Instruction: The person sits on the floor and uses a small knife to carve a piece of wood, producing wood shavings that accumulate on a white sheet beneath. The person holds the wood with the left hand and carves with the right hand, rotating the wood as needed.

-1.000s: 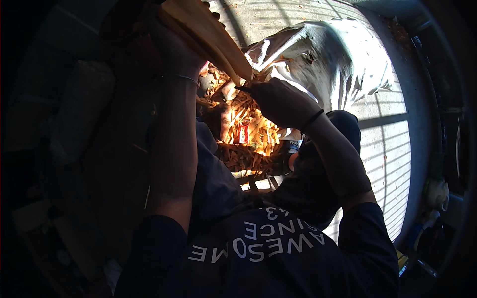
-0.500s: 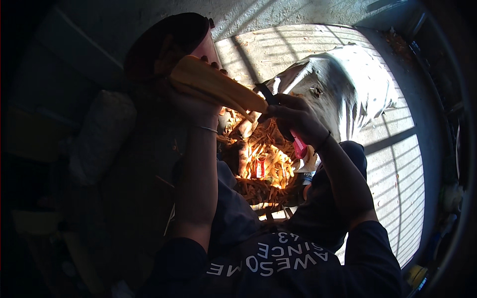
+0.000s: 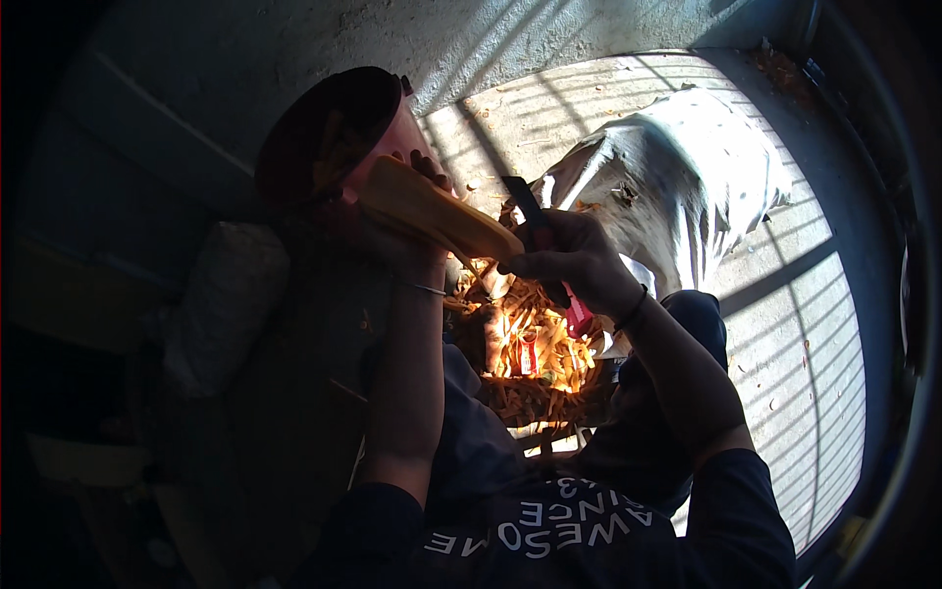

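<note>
My left hand (image 3: 407, 250) grips a long, flattish yellow-orange piece (image 3: 422, 204), held at a slant with its fingers curled over the far edge. A knife (image 3: 523, 199) with a dark blade and pink handle is in my right hand (image 3: 584, 260), blade upward, and that hand's thumb is at the piece's right end, where a thin strip hangs. Below both hands, between my legs, lies a sunlit heap of orange peelings (image 3: 564, 363) with a small red-and-white packet (image 3: 527, 358) among them.
A red bucket (image 3: 402, 128) with some pieces inside is just beyond my left hand, against the wall. A crumpled white sack (image 3: 687, 187) lies on the sunlit floor (image 3: 795, 373) at right. A pale bulky bag (image 3: 221, 314) sits in shadow at left.
The piece and both hands sit lower in the view, and more bucket and wall show as the view shifted. The knife blade has swung from pointing left to pointing upward.
</note>
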### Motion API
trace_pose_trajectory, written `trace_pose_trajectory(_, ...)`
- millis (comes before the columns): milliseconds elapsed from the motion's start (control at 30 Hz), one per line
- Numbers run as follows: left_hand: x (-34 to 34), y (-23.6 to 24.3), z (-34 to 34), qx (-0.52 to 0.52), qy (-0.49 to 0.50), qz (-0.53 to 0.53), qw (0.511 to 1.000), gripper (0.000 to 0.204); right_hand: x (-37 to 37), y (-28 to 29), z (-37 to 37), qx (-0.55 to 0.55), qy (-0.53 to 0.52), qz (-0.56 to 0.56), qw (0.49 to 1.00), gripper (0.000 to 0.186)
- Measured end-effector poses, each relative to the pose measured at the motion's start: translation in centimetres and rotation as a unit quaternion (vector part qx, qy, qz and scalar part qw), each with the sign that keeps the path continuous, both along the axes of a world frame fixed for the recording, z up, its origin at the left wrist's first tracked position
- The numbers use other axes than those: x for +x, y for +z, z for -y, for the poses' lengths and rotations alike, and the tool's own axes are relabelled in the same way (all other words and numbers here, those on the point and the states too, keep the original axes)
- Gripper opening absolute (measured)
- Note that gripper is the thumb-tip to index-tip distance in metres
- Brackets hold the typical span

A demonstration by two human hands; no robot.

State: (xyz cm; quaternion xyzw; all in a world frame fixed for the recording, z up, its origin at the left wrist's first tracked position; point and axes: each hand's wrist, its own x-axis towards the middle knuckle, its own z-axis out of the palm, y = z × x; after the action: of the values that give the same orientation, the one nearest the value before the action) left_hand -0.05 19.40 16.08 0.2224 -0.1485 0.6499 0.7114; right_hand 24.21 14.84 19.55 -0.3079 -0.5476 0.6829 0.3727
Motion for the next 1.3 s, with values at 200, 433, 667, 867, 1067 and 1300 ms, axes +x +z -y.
trace_pose_trajectory(200, 0.6, -1.2, -0.1, -0.139, 0.06, -0.037, 0.988, 0.064, 1.2, -0.7, -1.1, -0.021, -0.011, -0.059, 0.998, 0.016)
trace_pose_trajectory(433, 0.5, -1.2, 0.0, -0.092, 0.057, -0.034, 0.994, 0.055, 2.3, -3.9, -3.5, 0.028, -0.096, -0.099, 0.99, 0.014)
trace_pose_trajectory(667, 2.6, 2.4, 2.2, -0.155, -0.122, -0.23, 0.953, 0.066, 5.5, -4.7, -7.2, 0.233, -0.312, 0.049, 0.92, 0.024)
trace_pose_trajectory(867, 3.5, 1.1, 2.6, -0.252, -0.156, -0.314, 0.902, 0.061, 7.6, -5.3, -8.5, 0.272, -0.271, 0.036, 0.923, 0.026)
trace_pose_trajectory(1067, 5.0, -1.3, 2.6, -0.272, -0.22, -0.219, 0.911, 0.055, 9.0, -2.4, -7.8, 0.112, -0.187, -0.02, 0.976, 0.03)
trace_pose_trajectory(1300, 8.3, -4.9, 3.0, -0.235, -0.198, -0.108, 0.946, 0.054, 7.5, -2.4, -6.8, 0.009, -0.156, 0.013, 0.988, 0.02)
